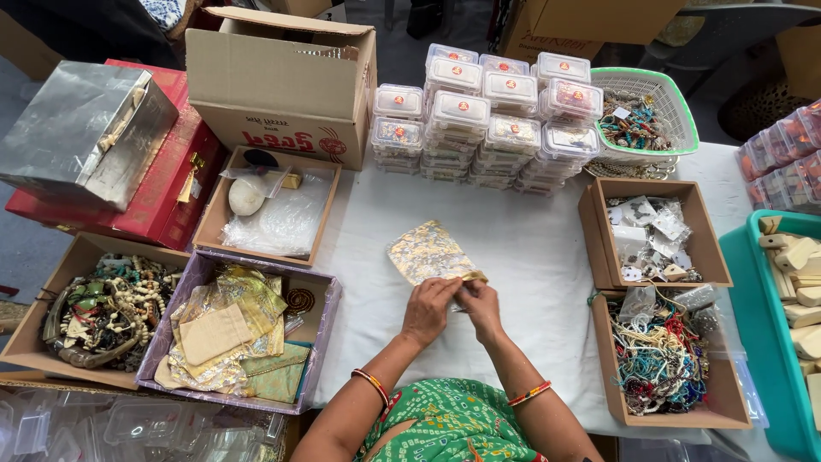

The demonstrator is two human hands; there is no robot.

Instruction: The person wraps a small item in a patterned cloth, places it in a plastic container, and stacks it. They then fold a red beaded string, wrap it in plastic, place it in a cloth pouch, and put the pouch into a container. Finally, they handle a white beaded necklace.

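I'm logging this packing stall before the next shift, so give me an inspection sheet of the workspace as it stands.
Surface: table under a white cloth, bare only in the middle.
Job's things: gold patterned pouch lying flat on the cloth, its near end at both hands.
Clutter: stacked clear lidded boxes; white basket of beads; tray of tangled cords; tray of small packets; purple-edged box of pouches; tray of beads; cardboard carton.
Grippers: left hand and right hand together, fingers pinching the pouch's end.
Cables: nothing seen.
Surroundings: silver box on a red case; teal tray of wooden pieces.
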